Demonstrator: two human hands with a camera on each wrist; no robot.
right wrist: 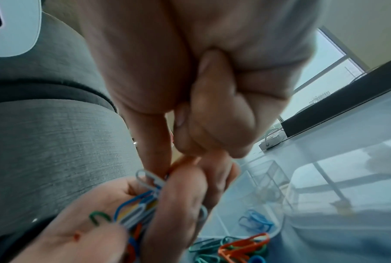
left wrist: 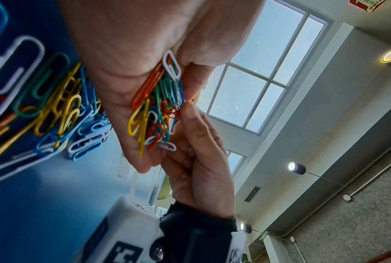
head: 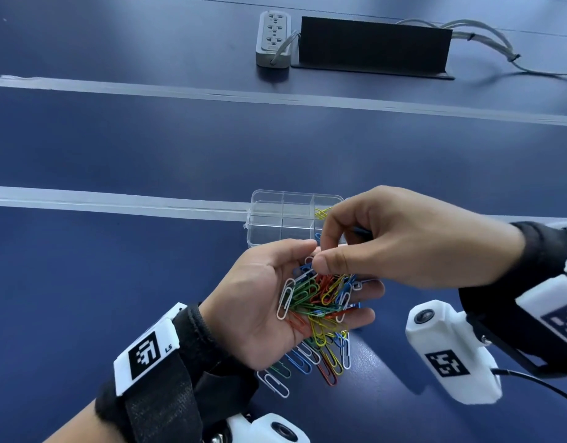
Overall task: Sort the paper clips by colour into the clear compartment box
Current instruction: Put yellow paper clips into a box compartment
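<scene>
My left hand [head: 259, 298] lies palm up above the blue table and carries a tangled pile of coloured paper clips [head: 320, 298], seen close in the left wrist view [left wrist: 153, 106]. From above, my right hand [head: 320, 257] reaches into the pile, where thumb and forefinger pinch a clip whose colour I cannot tell. The clear compartment box [head: 275, 199] stands just beyond both hands. Yellow clips [head: 322, 213] lie in its far right compartment and blue clips [right wrist: 255, 220] in its near right one. More loose clips [head: 307, 359] lie on the table under my left hand.
A grey power strip [head: 273, 39] and a black upright panel [head: 371, 43] with cables [head: 487, 43] sit at the far edge. White tape lines [head: 116, 199] cross the table. The right wrist camera [head: 448, 346] hangs beside the pile.
</scene>
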